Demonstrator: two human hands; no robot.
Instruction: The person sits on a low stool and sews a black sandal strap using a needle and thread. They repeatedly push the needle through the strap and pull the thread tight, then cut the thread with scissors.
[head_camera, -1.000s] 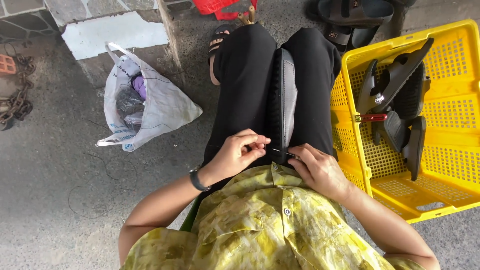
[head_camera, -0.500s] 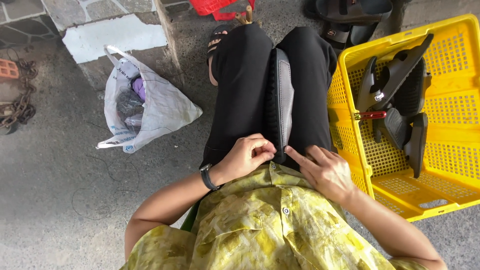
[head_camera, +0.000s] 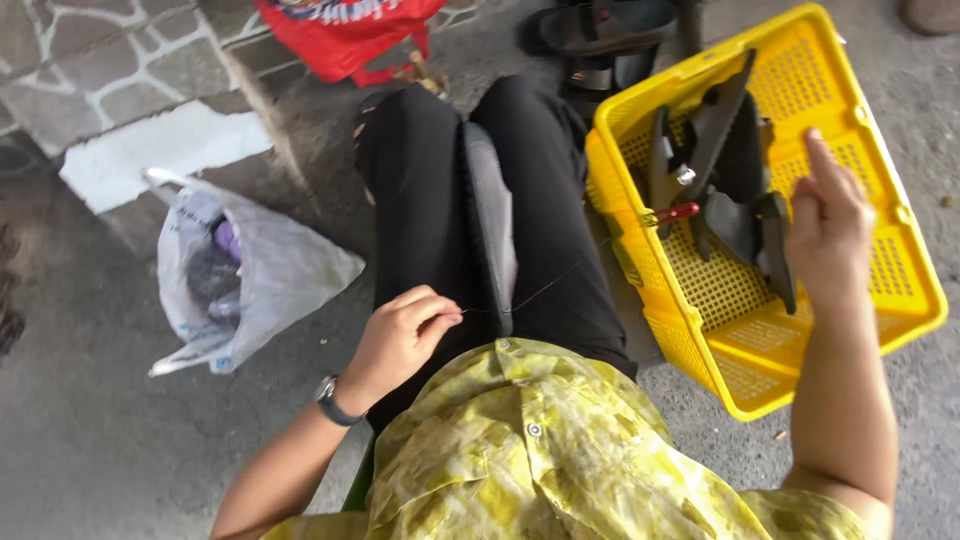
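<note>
Seated on the ground, a person pinches a thin thread (head_camera: 545, 285) in the left hand (head_camera: 400, 335) against a grey shoe sole (head_camera: 490, 225) on the lap, while the open right hand (head_camera: 830, 225) draws it taut over a yellow basket (head_camera: 900, 300); steady, even tension looks key.

Grey concrete floor (head_camera: 90, 460), stone paving (head_camera: 100, 70), daylight.
</note>
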